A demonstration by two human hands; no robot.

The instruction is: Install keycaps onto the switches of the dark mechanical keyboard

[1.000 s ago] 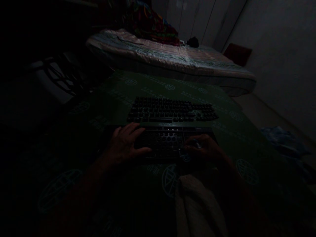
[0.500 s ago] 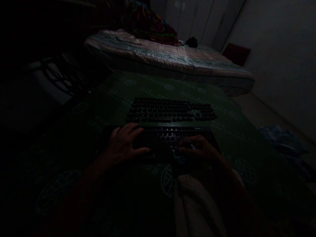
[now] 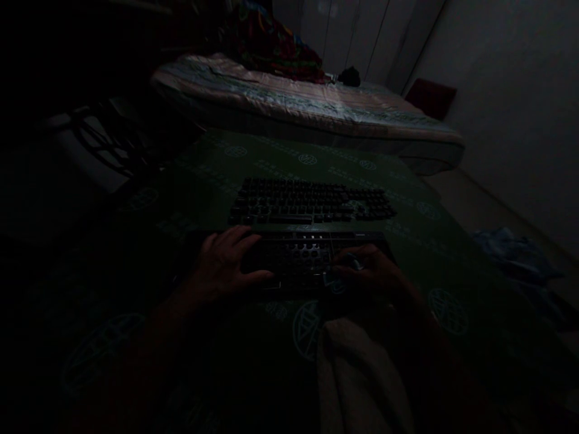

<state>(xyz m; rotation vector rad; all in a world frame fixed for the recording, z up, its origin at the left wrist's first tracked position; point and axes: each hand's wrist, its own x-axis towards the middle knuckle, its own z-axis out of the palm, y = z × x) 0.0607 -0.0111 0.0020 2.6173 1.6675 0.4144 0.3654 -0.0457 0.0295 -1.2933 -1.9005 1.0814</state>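
Observation:
A dark keyboard base [image 3: 305, 256] with its keycaps off lies across the table in the middle of the head view. On its left end rests my left hand [image 3: 226, 262], fingers spread and thumb stretched to the right. My right hand [image 3: 368, 268] is over the base's right part, with fingers pinched together. A small pale bluish piece [image 3: 335, 280] shows under and between those fingers; the dim light hides what it is. Beyond the base, loose black keycaps [image 3: 289, 201] are laid out in keyboard order, including a long space bar [image 3: 291, 219].
A green sheet with printed globe logos [image 3: 307, 328] covers the table. A light cloth [image 3: 357, 374] lies at the near edge below my right arm. Past the table stands a bed [image 3: 289, 102]; a bluish heap of fabric [image 3: 515, 253] is on the right.
My right hand has shifted slightly right along the keyboard base, with the bluish piece moving along. My left hand stays in place on the base. The view has moved a little.

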